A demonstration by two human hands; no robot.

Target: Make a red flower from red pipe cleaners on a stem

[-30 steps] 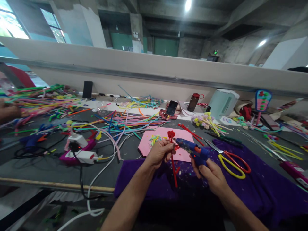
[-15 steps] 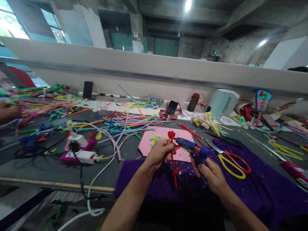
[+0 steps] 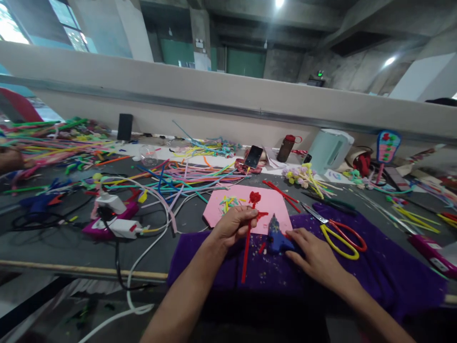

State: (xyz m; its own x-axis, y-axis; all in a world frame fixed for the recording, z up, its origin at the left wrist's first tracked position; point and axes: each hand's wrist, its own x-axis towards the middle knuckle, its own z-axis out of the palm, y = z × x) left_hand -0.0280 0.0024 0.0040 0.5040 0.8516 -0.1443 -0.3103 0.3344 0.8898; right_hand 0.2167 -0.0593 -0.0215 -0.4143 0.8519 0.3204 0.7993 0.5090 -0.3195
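Between thumb and fingers, my left hand (image 3: 233,225) pinches the stem of a red pipe-cleaner flower (image 3: 254,197), its bloom up and its stem hanging below. A blue glue gun (image 3: 279,238) lies with its nozzle over the near edge of a pink board (image 3: 217,200). My right hand (image 3: 312,252) is beside the gun, fingers apart, fingertips at its right side; whether they still touch it is hard to see. Short red pipe-cleaner pieces (image 3: 262,215) lie on the board, near a small heap of yellow and mint bits (image 3: 230,205).
Scissors (image 3: 339,236) with red and yellow handles rest on the purple cloth (image 3: 378,267). Left are a power strip (image 3: 123,224) with cables and another glue gun (image 3: 39,205). Pipe cleaners (image 3: 200,178), a phone (image 3: 253,157), a bottle (image 3: 286,148) and a kettle (image 3: 328,150) stand behind. Another person's hand (image 3: 10,159) shows far left.
My right hand has lowered the glue gun from the flower onto the cloth and board edge, and its fingers have loosened. My left hand still holds the flower, its stem now slanting differently.
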